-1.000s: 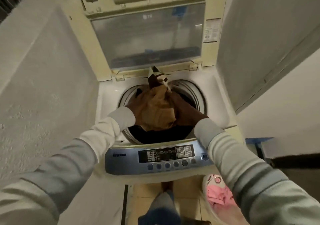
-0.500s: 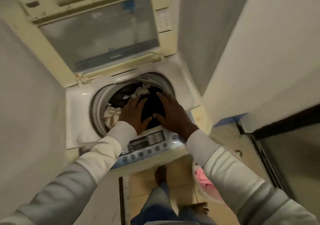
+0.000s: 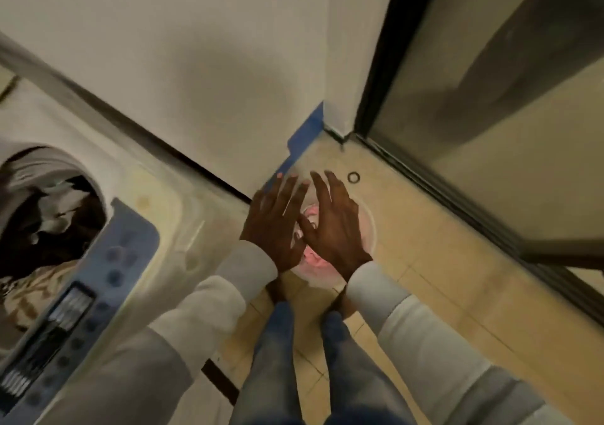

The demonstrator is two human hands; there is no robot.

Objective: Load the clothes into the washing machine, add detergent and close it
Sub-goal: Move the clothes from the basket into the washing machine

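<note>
Left hand (image 3: 274,225) and right hand (image 3: 333,225) hover side by side, fingers straight and spread, gripping nothing, above a round basin (image 3: 372,228) on the tiled floor (image 3: 425,277) (pink garment (image 3: 313,258) inside, blurred). Washing machine (image 3: 157,215) at left, drum open, dark and pale clothes (image 3: 55,228) piled inside; blue control panel (image 3: 81,310) in front.
</note>
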